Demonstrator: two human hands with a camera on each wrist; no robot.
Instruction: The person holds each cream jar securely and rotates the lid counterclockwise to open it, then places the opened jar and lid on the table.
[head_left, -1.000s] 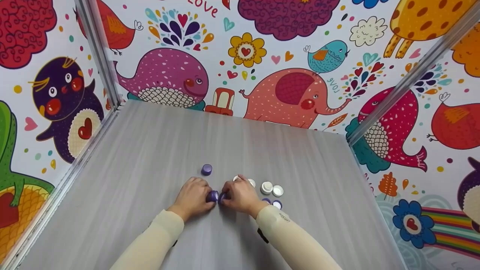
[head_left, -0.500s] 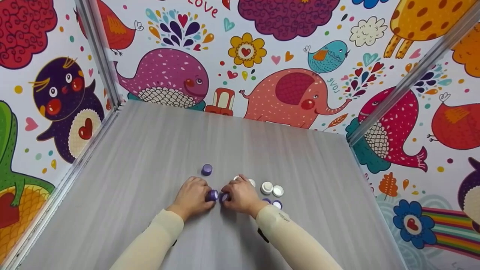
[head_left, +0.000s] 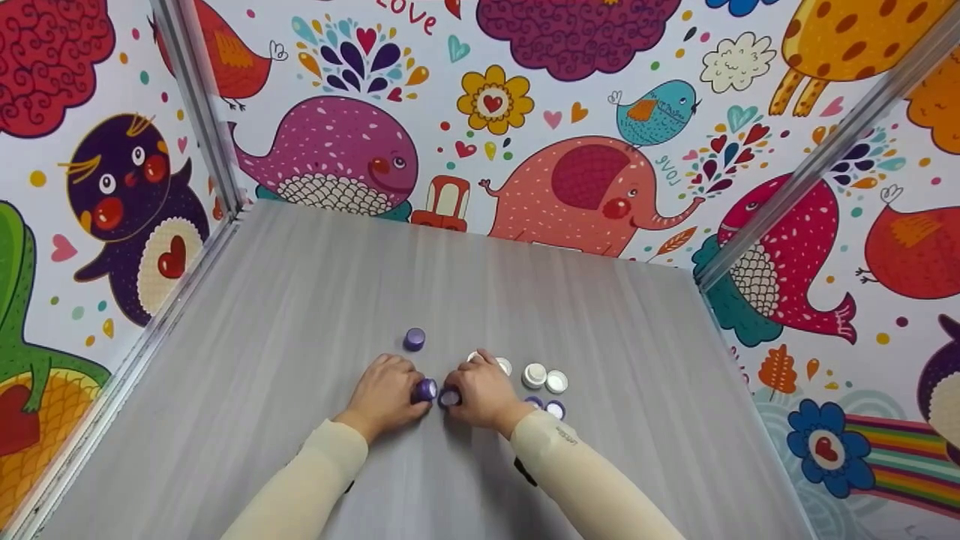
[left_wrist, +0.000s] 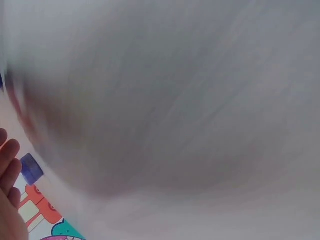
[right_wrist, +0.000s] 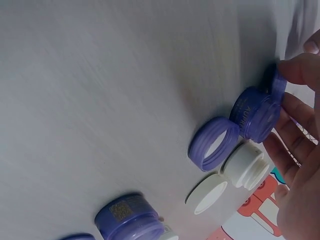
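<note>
My left hand (head_left: 386,391) grips a small purple cosmetic jar (head_left: 426,390) near the table's middle; a pale disc shows at its mouth. Just to its right, my right hand (head_left: 480,390) pinches a round purple lid (head_left: 450,397), apart from that jar. In the right wrist view, thumb and fingertips hold the lid (right_wrist: 279,84), close beside another purple jar (right_wrist: 255,114). The left wrist view catches only some fingers (left_wrist: 10,170) at its edge; the rest of that hand and what it grips are out of sight there. A closed purple jar (head_left: 414,339) stands beyond my left hand.
To the right of my right hand lie a white jar (head_left: 534,375), a white lid (head_left: 556,381) and a purple lid (head_left: 555,410). More white pieces (head_left: 504,366) are partly hidden behind the hand. Patterned walls (head_left: 562,187) border the grey table (head_left: 337,285).
The lid in my right hand has tipped from edge-on beside the jar to a flatter tilt, and has shifted slightly right. My left hand stays nearly still with its jar.
</note>
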